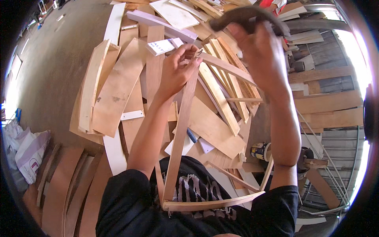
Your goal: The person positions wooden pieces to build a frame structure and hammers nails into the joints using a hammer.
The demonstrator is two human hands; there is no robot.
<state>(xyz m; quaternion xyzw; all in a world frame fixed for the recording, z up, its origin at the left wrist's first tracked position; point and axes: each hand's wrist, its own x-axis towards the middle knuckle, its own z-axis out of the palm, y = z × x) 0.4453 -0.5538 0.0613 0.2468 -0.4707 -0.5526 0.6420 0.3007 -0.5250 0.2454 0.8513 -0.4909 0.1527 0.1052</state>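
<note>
Wood scraps (118,87) are lying all over, left hand (178,70)'s pinching a wooden frame (182,128)'s corner, right hand (263,57)'s gripping a blurry dark hammer-like tool (252,16).

From where I stand, the hammer-like tool (249,19) looks dark grey to black, and the wooden frame (182,130) is light brown with faint grain. The shirt (118,205) is black, printed with whitish marks on its front. Among the honey-tan plywood (114,94) I see pale yellow strips (217,98), a lilac board (166,25), a white plank (114,23) and a dark blue rod (192,135). The bucket (259,151) is whitish with a yellow and dark label, the sack (31,160) whitish with purple markings, the floor (79,39) dull grey-brown.
</note>
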